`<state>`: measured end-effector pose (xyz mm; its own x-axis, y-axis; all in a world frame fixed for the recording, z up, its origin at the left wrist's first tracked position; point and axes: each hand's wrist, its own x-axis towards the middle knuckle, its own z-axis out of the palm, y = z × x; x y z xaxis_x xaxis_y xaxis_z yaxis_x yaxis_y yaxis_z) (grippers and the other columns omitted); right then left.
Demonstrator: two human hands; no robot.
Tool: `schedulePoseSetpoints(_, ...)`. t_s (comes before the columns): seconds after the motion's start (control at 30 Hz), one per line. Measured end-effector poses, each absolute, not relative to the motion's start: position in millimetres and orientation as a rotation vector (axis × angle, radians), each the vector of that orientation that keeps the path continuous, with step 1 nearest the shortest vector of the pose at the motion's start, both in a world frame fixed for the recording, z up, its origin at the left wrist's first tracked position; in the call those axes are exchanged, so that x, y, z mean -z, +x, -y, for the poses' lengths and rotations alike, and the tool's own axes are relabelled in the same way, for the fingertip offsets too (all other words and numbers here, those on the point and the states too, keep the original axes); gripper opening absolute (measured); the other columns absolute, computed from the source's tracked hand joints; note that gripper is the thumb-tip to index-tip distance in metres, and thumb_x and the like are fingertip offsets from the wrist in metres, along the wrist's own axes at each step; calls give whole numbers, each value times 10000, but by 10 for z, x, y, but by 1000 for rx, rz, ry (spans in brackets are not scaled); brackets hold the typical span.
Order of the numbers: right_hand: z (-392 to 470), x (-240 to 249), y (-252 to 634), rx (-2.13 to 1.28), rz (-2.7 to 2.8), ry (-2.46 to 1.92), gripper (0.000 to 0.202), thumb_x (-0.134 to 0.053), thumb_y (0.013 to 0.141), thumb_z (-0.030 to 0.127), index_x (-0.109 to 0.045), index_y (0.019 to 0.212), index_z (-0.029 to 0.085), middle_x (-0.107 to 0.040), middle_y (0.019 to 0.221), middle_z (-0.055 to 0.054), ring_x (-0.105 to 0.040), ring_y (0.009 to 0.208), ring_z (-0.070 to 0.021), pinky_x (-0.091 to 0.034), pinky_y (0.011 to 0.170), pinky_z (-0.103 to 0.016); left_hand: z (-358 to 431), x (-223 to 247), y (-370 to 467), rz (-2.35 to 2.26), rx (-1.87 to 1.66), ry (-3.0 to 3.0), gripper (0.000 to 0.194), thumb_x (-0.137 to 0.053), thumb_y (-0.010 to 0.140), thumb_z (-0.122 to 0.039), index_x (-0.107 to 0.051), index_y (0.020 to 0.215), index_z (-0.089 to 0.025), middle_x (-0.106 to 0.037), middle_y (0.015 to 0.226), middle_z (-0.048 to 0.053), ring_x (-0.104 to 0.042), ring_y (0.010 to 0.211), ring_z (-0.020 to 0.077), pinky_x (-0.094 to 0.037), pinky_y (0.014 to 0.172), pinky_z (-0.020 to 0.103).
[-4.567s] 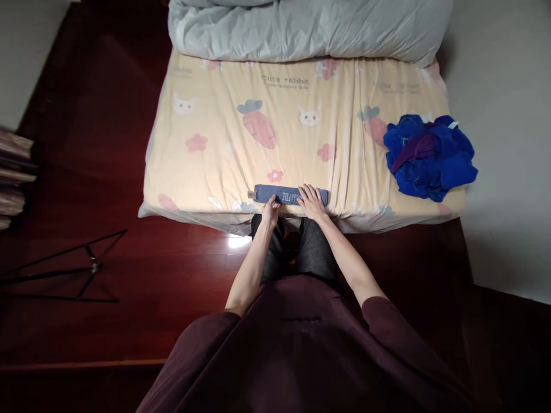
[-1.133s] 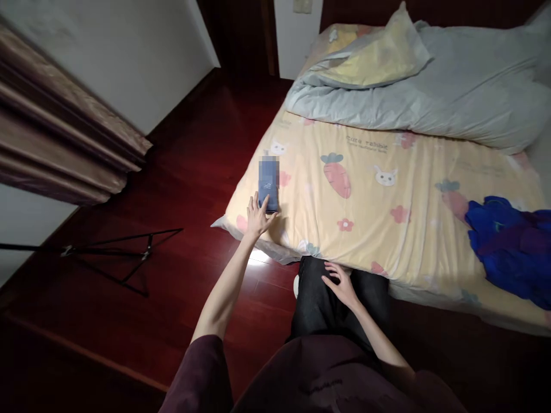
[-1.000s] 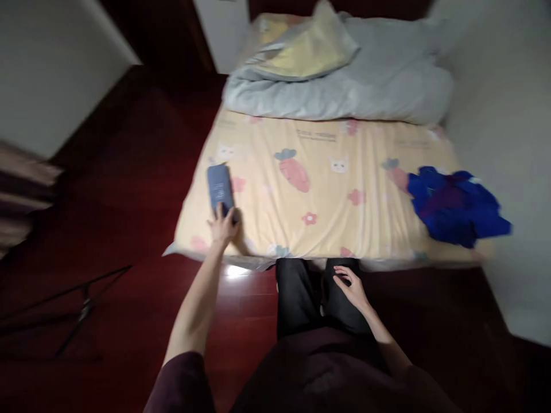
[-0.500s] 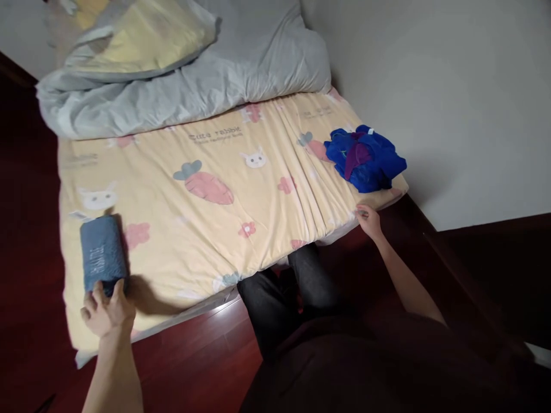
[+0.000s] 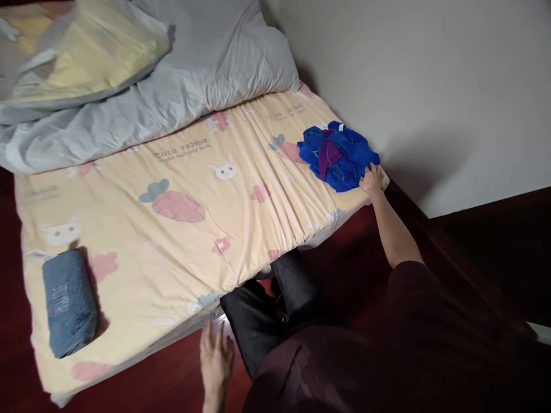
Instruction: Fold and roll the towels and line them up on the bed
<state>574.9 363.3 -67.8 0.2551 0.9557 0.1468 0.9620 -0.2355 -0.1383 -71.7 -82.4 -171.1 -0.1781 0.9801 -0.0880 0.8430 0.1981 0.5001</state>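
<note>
A crumpled blue garment (image 5: 350, 150) with a purple patch and a small white tag lies at the right corner of the bed. My right hand (image 5: 372, 178) has its fingers closed on the garment's near right edge. My left hand (image 5: 216, 358) is in the air by the front edge of the bed, fingers apart, holding nothing. On the left part of the bed rests a folded blue-grey towel (image 5: 71, 304) with pale lettering, no hand touching it.
The bed (image 5: 172, 252) has a yellow sheet printed with rabbits and carrots. A grey quilt (image 5: 189, 86) is bunched at the back, with a yellow patterned piece (image 5: 107, 51) over it. A wall (image 5: 408, 103) runs along the right. My legs touch the bed's front edge.
My left hand has left the towel and swung right, in front of the bed. My right hand has moved up from the bed's edge and closed on the garment. The view has shifted right.
</note>
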Motion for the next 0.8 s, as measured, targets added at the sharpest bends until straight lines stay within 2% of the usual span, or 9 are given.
schedulePoseSetpoints(0.07,-3707,571,5804,-48,1605,-2332,563,-493,974,144,-496,1529,48,-409,1646,-268,-368,1523,-328,-314,1258,-588,1088,1803,-321,-2116,-493,1482,576,-473,928,-248,-580,1493,-229,-554,1552,170,-506,1501,350,-472,1222,567)
schedulePoseSetpoints(0.13,-3801,367,5834,-3,1520,-2257,575,-471,995,142,-449,1563,53,-408,1650,-276,-379,1538,-323,-326,1266,-575,1258,1835,-78,-2171,-494,1300,619,-435,922,-219,-550,1530,-214,-560,1537,176,-547,1459,342,-517,1187,536)
schedulePoseSetpoints(0.23,-3993,-100,5878,108,1525,-2119,557,-371,1044,100,-366,1588,-18,-354,1653,-326,-339,1587,-241,-299,1294,-488,1314,1778,43,-2219,-485,1228,587,-435,923,-236,-592,1486,-186,-550,1536,197,-534,1462,381,-526,1170,557)
schedulePoseSetpoints(0.33,-4211,-662,5913,208,1572,-1967,580,-347,1052,40,-260,1616,-62,-274,1685,-339,-253,1620,-142,-282,1302,-411,1182,1665,38,-2180,-498,1316,510,-437,946,-269,-642,1407,-188,-571,1507,183,-574,1415,368,-529,1165,546)
schedulePoseSetpoints(0.4,-4322,-1034,5908,245,1590,-1868,602,-363,1050,18,-214,1629,-52,-236,1712,-315,-217,1619,-93,-300,1292,-380,1042,1590,46,-2139,-528,1405,464,-441,970,-308,-664,1361,-193,-587,1487,172,-604,1376,352,-539,1153,537)
schedulePoseSetpoints(0.53,-4369,-1722,5799,167,1629,-1651,650,-351,1040,-16,-141,1654,23,-147,1769,-238,-288,1558,-14,-401,1217,-311,777,1438,148,-2079,-620,1544,425,-460,991,-364,-679,1323,-213,-609,1462,153,-616,1361,336,-536,1155,538)
schedulePoseSetpoints(0.6,-4319,-2045,5707,125,1642,-1502,669,-391,1035,-29,-152,1651,71,-151,1787,-177,-279,1539,28,-392,1228,-290,685,1346,223,-2038,-668,1583,417,-461,1000,-376,-676,1320,-216,-612,1460,149,-617,1360,330,-528,1164,543)
schedulePoseSetpoints(0.7,-4211,-2509,5545,161,1685,-1294,596,-479,1081,44,-226,1620,75,-230,1780,-133,-221,1557,62,-294,1299,-271,583,1166,331,-1977,-753,1606,406,-473,1007,-406,-678,1303,-219,-622,1452,145,-632,1342,328,-535,1152,547)
schedulePoseSetpoints(0.8,-4065,-2922,5337,269,1765,-1082,551,-522,1144,244,-283,1605,58,-306,1755,-138,-250,1585,41,-238,1318,-230,477,907,430,-1915,-899,1576,411,-495,1003,-442,-677,1293,-214,-654,1397,147,-656,1311,324,-566,1111,529)
